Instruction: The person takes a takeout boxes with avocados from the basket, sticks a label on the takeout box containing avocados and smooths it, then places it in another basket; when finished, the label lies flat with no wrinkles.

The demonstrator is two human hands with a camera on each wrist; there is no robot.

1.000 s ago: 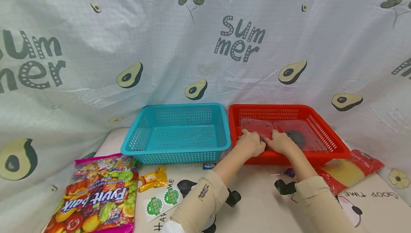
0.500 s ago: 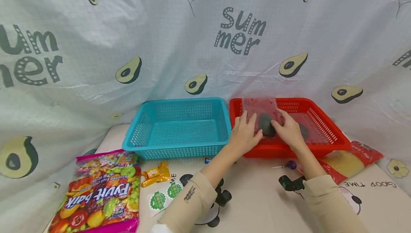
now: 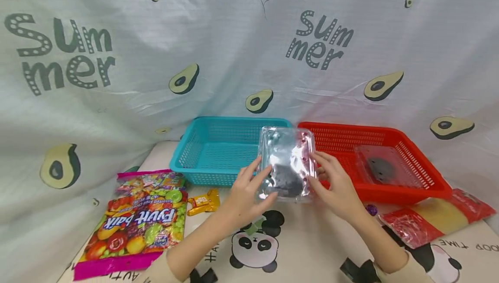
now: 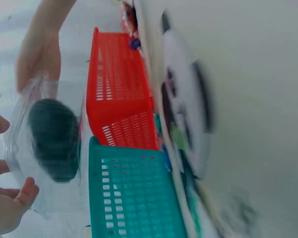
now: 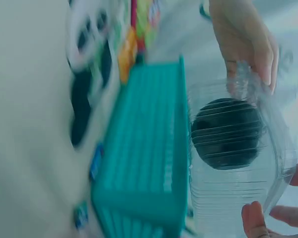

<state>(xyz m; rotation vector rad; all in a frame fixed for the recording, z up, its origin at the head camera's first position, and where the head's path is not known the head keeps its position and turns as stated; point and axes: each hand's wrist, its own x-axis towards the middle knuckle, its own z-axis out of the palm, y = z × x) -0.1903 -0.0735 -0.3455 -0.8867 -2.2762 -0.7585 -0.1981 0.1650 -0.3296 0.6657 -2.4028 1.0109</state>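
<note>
Gripping clear box [image 3: 287,153] (dark lump [image 5: 227,134] inside) aloft in half-spread left hand [image 3: 243,196] at its eight o'clock and right hand [image 3: 339,190] at four, with teal basket [image 3: 218,177] towards nine, red basket [image 3: 393,191] towards three.

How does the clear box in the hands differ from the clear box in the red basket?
The held box is gripped by the left hand and right hand; the other box rests in the red basket. The held box is tilted; the other box lies flatter. The held box shows white glare; the other box looks reddish. Both are clear, each with a dark lump inside.
</note>
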